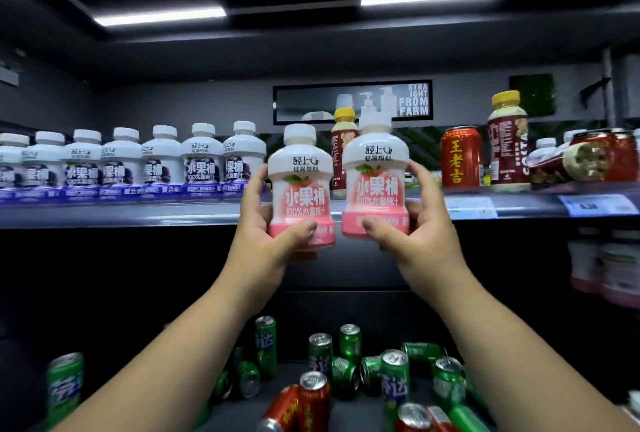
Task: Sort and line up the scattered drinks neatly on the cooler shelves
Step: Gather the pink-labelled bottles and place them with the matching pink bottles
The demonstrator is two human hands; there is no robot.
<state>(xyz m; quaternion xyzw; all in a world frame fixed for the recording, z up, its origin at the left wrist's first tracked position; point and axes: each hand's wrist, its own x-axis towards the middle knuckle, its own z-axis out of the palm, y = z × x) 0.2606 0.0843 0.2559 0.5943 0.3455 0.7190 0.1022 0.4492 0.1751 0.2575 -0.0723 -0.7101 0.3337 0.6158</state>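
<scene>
1. Now our left hand [265,235] curls its fingers round the left pink bottle [300,189], frame centre.
2. Our right hand [427,234] clamps the right pink bottle [375,185] beside it, before the shelf [104,218].

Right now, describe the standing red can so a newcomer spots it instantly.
On the upper shelf, look right of the pink bottle in the right hand. The red can stands just left of the tall yellow-capped bottle. The only upright can there, it bears yellow characters; the tipped can lies farther right.
</scene>
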